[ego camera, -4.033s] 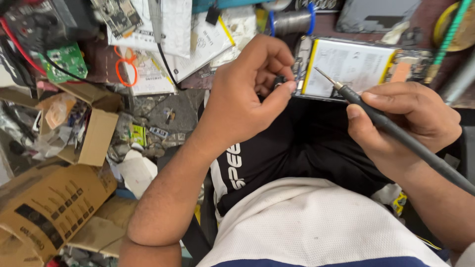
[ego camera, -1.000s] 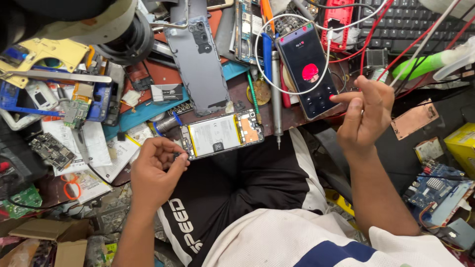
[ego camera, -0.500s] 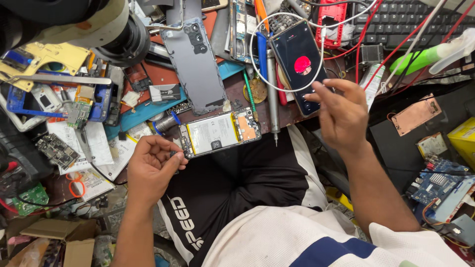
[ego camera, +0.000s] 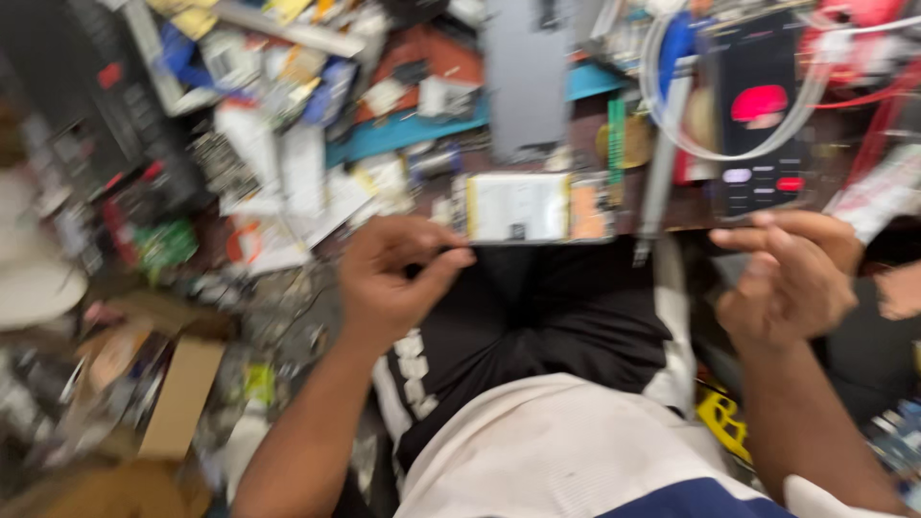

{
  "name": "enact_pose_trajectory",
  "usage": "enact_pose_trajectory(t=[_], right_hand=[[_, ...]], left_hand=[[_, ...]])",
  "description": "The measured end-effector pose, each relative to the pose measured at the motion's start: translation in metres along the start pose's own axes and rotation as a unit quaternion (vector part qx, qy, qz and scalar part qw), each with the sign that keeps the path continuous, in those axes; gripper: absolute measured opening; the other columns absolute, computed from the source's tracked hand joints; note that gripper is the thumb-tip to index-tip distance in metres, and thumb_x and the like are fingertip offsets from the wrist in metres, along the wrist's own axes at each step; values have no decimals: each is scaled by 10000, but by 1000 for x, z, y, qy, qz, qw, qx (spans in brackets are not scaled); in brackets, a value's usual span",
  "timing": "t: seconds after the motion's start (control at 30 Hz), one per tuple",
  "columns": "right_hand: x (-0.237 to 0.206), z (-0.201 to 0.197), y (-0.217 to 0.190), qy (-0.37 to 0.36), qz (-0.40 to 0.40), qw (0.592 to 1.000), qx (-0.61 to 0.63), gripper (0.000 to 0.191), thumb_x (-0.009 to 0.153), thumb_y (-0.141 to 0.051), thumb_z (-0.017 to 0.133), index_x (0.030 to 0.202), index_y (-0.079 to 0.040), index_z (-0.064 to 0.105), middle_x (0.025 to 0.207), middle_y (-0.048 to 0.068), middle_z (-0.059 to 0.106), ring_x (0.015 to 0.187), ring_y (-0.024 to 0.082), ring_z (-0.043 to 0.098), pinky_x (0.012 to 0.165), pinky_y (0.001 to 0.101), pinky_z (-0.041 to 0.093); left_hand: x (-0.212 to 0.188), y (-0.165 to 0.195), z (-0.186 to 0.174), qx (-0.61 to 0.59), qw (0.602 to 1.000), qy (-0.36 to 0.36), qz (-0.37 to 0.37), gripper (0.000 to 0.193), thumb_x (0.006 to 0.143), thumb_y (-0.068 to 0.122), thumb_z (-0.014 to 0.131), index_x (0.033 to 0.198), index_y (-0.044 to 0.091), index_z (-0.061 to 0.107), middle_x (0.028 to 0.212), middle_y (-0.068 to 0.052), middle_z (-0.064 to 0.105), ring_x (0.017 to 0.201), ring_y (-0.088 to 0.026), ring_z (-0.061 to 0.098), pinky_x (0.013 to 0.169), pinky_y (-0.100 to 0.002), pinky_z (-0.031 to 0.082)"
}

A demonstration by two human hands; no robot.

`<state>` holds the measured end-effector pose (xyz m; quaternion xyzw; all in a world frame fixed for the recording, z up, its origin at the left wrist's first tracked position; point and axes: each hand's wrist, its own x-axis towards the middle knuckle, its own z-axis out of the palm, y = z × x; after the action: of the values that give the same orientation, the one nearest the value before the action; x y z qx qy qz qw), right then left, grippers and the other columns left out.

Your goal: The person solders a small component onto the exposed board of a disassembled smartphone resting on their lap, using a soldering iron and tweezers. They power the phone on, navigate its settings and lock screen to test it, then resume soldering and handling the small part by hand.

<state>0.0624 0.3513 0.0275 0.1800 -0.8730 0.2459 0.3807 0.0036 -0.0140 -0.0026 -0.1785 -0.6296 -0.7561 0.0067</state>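
The left hand (ego camera: 393, 278) pinches the near corner of the opened phone (ego camera: 532, 206). The right hand (ego camera: 787, 273), fingers curled and holding nothing, is right of that phone, just below a dark phone (ego camera: 758, 115) with a red spot.

Bare forearms, black shorts with white lettering, white shirt, navy band

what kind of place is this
Most likely a phone repair bench, though the picture is blurred. An opened phone with its battery exposed lies at the bench edge by the left hand, a second phone shows a lit screen, and loose parts litter the bench.
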Motion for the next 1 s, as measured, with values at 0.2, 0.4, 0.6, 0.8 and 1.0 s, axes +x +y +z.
enact_pose_trajectory(t=[0.2,0.4,0.6,0.8,1.0], right_hand=[[26,24,-51,-116,1,981,155,159,999,1,656,1157,18,643,927,154,749,879,268,717,777,327,559],[38,46,-81,-218,146,933,246,253,866,74,746,1107,16,695,1011,145,748,823,170,740,718,244,575],[30,60,-84,-266,179,907,272,260,822,-3,827,1060,-12,722,1034,134,737,786,124,728,688,236,587],[25,63,-75,-269,170,906,281,221,806,-34,846,987,-15,721,990,124,741,828,169,745,704,261,595],[27,64,-69,-271,170,899,300,187,803,-27,841,938,-22,711,965,110,743,854,186,753,724,273,604]], left_hand=[[-15,17,17,-212,968,11,-134,402,972,-84,749,1238,32,471,1182,-210,704,940,-196,759,844,-301,633],[-17,27,24,-209,961,-20,-179,478,960,-45,770,1313,24,455,1197,-220,684,989,-203,753,893,-301,641],[-17,23,32,-220,936,-67,-266,488,958,-19,764,1326,23,445,1170,-217,683,994,-215,754,858,-294,634],[-19,12,42,-351,861,-58,-363,462,960,-28,745,1297,21,432,1094,-217,675,914,-249,763,767,-334,642],[-20,5,46,-343,852,-62,-389,445,962,-56,724,1289,16,430,1081,-209,672,914,-256,761,772,-345,643]])
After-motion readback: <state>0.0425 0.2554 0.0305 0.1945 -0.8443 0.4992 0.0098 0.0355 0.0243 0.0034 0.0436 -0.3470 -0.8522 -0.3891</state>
